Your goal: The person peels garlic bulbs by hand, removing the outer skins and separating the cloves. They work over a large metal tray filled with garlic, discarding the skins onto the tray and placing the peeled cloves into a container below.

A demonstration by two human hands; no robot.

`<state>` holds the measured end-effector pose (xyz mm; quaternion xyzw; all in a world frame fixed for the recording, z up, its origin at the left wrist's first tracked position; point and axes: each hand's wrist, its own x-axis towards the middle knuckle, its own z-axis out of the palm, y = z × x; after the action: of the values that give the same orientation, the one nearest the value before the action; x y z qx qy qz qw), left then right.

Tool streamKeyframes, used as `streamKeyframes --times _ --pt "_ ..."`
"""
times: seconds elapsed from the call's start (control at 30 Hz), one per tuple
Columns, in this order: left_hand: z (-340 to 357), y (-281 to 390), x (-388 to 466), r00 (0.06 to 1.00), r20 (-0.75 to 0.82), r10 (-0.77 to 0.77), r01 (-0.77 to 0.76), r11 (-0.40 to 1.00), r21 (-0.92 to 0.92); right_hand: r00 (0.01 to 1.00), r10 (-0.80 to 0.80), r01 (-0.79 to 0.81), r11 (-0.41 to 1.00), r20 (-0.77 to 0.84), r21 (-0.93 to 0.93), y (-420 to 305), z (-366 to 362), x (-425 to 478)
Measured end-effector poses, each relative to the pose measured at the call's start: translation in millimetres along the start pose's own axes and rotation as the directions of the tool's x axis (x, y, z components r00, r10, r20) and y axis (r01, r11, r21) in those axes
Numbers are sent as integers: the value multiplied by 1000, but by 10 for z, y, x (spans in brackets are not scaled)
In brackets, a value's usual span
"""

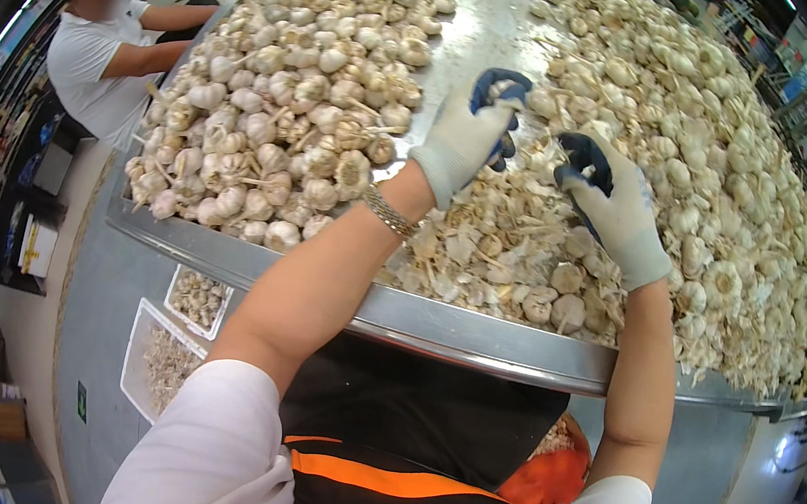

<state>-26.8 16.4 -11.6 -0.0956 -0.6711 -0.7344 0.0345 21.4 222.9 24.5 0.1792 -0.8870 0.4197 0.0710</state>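
My left hand point(475, 129), in a white knit glove with dark blue coated fingers, is curled around a garlic bulb point(500, 89) above the metal table. To its right, my right hand point(604, 190) wears a matching glove; its thumb and fingers are bent with a gap between them, and no bulb shows there. Below both hands lies a heap of loose garlic skins and stem bits point(479, 250), with several bulbs point(567, 311) among it. A large pile of whole garlic bulbs point(277, 108) is on the left, and another pile point(690, 136) is on the right.
The table's raised metal edge point(484, 337) runs close in front of my body. On the floor at the left stand two white bins point(141, 356) holding garlic and scraps. A red bag point(545, 481) is below the table at right. A person point(100, 48) in white stands at the far left.
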Motion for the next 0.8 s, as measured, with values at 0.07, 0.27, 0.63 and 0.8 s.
streamKeyframes --times 0.07,0.27,0.63,0.8 --pt "2 -76 14 962 -90 257 -217 924 314 986 -137 90 910 -90 -404 147 69 46" --pt "-323 386 75 943 -197 267 36 507 861 974 -154 83 924 -164 -374 296 32 96" --pt "-872 299 858 943 -88 321 149 -173 973 929 -233 48 846 -287 -531 302 -78 111" --pt "-1174 130 1108 955 -268 -128 236 -218 947 933 -212 26 847 -292 -531 302 -145 112"
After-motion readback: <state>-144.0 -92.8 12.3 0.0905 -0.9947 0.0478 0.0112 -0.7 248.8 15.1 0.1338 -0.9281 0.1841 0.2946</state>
